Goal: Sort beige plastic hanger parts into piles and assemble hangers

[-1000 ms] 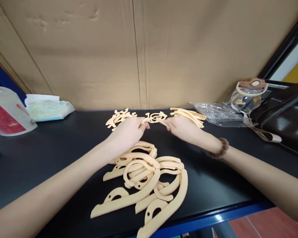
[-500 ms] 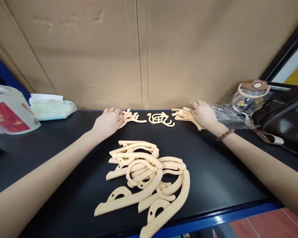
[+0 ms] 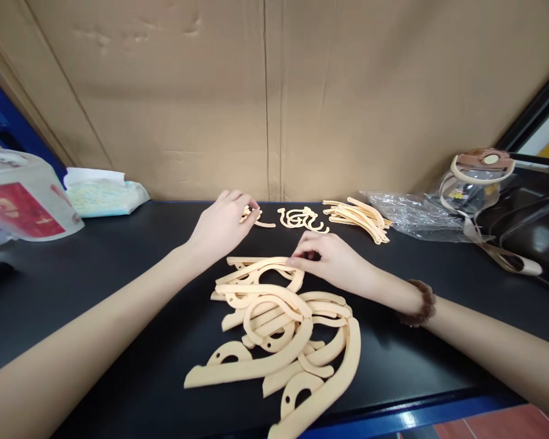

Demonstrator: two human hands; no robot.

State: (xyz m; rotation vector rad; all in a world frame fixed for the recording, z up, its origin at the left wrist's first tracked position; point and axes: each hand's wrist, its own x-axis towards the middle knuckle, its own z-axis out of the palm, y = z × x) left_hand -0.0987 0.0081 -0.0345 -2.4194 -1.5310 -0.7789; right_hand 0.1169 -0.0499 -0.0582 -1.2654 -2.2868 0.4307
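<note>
Left hand: the left hand (image 3: 223, 224) reaches to the back of the table (image 3: 96, 274), fingers curled down onto the small curly pieces (image 3: 302, 218) at their left end. Whether it grips one, I cannot tell.
Right hand: the right hand (image 3: 330, 261) lies at the far edge of the pile (image 3: 279, 329), thumb and fingertips pinched together on the end of the top curved piece (image 3: 260, 266). A brown bracelet (image 3: 423, 303) sits on its wrist.
Pile: pale beige, flat, smooth parts, lying crosswise over one another in the middle of the table, near the front edge. Most are long arcs and hooks; some broad ends have an oval hole.
Top curved piece: a thin beige arc, lying across the far side of the pile.
Small curly pieces: same beige, thin and looped, in a row close to the cardboard wall (image 3: 210, 91).
Thin strips: a loose stack of strips (image 3: 359, 218) just right of the curly pieces, well apart from either hand.
Left side: a tissue pack (image 3: 103, 196) and a bag with a red label (image 3: 18, 207).
Right side: a crumpled clear plastic bag (image 3: 412, 216) and a clear pouch with a beige strap (image 3: 473, 183).
</note>
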